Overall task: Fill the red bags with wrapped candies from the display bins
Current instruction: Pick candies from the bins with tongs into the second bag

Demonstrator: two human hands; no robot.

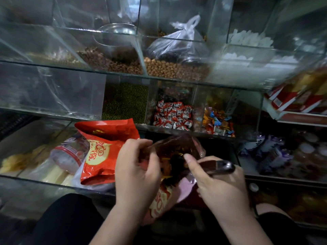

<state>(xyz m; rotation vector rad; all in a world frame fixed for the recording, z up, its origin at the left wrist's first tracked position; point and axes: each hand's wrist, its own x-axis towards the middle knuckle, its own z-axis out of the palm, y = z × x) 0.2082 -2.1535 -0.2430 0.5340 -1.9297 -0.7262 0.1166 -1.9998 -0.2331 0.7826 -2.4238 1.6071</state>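
Note:
Between my hands hangs a red bag [160,200], its mouth blurred and pulled wide. My left hand [138,167] pinches the left edge of the mouth. My right hand [217,181] grips the right edge, with a dark strap-like piece across its fingers. Dark and orange candies show inside the bag. A second red bag [104,149] with gold lettering stands to the left, leaning on the lower glass bin. Behind, one bin holds red-and-white wrapped candies [172,115] and the bin to its right holds mixed colourful candies [218,123].
Glass bins [53,96] run in tiers: nuts and beans on top, green beans [125,101] in the middle. A clear plastic jar [69,154] lies at lower left. Red boxes [299,96] are stacked at right, purple packets [269,152] below them.

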